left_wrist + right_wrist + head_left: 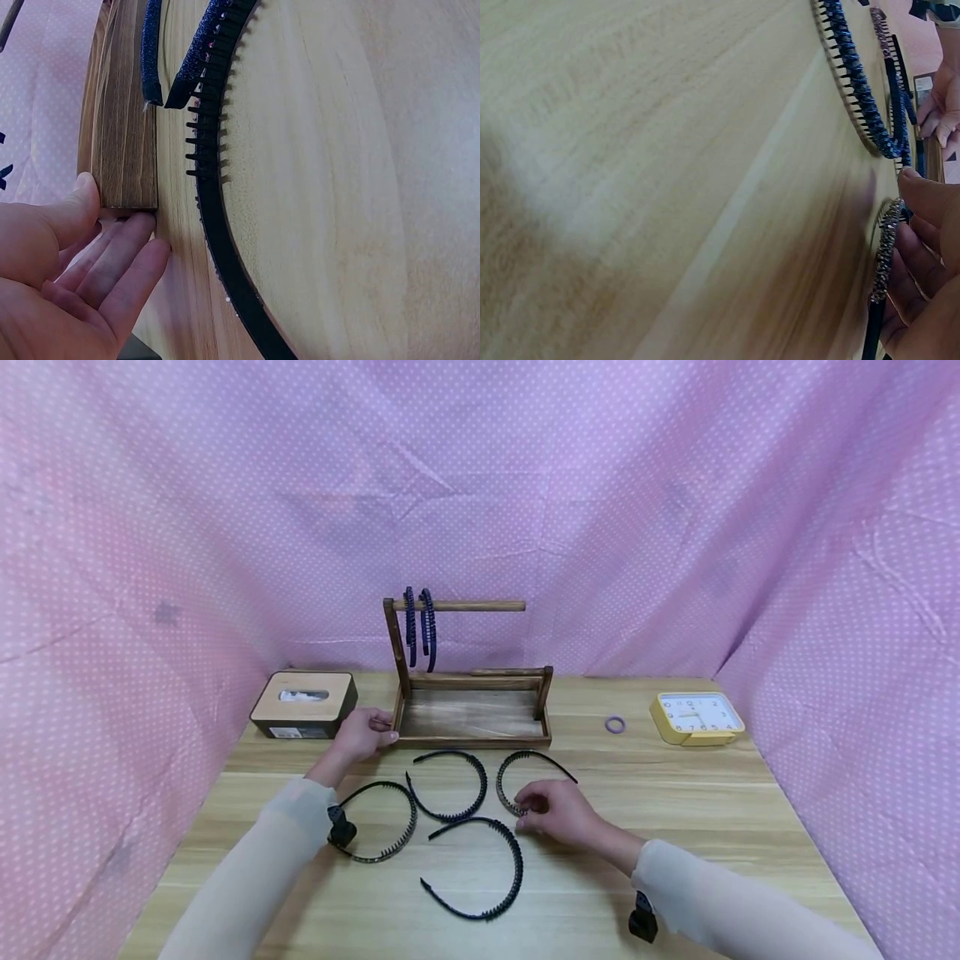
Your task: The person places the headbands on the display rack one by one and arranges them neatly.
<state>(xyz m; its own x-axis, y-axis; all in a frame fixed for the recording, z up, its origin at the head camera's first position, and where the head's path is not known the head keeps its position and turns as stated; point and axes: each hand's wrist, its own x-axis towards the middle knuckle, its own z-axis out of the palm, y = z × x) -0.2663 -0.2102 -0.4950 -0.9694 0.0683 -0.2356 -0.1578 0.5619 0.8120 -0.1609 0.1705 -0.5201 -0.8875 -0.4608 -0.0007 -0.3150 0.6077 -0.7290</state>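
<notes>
My left hand (pixel 360 732) is at the left front corner of a wooden rack (pixel 474 743). In the left wrist view its thumb is by the upper edge and its loose fingers touch the end. Two dark toothed headbands (pixel 429 631) hang near the left end of the rack's upper bar (pixel 480 606). My right hand (pixel 558 810) is over the near side of a sparkly headband (pixel 501 785) on the table. In the right wrist view a gap shows between thumb and fingertips, with the fingers beside the silvery band (pixel 886 259).
Three more headbands lie in front: one left (pixel 408 831), one in the middle (pixel 483 781), one nearest (pixel 517 868). A tissue box (pixel 303 703) stands left of the rack. A purple ring (pixel 615 725) and a yellow clock (pixel 697 718) are to the right. Pink dotted cloth surrounds the table.
</notes>
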